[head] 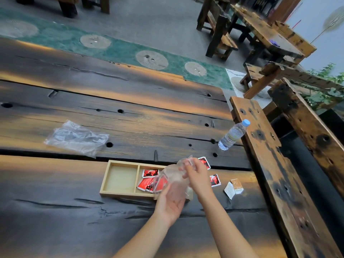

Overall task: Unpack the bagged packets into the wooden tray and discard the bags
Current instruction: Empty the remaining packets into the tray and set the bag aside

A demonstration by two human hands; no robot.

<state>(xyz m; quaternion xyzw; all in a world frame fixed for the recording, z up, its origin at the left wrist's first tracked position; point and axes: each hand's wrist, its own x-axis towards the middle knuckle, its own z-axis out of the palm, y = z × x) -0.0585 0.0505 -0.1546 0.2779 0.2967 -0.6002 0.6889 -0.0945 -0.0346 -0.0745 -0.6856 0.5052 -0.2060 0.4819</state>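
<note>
A light wooden tray (105, 181) with two compartments lies on the dark plank table. Its left compartment holds nothing; red packets (146, 183) lie in the right one. Both hands hold a clear plastic bag (172, 175) over the tray's right end. My left hand (170, 203) cups the bag from below, and my right hand (195, 174) grips its top. Two red packets (215, 180) lie on the table right of the tray, and one (204, 162) shows behind my right hand. White and tan packets (234, 187) lie further right.
A crumpled empty clear bag (76, 138) lies on the table at the left. A water bottle (233, 135) lies tilted near the table's right edge. A wooden bench (270, 164) runs along the right side. More wooden tables and benches stand beyond.
</note>
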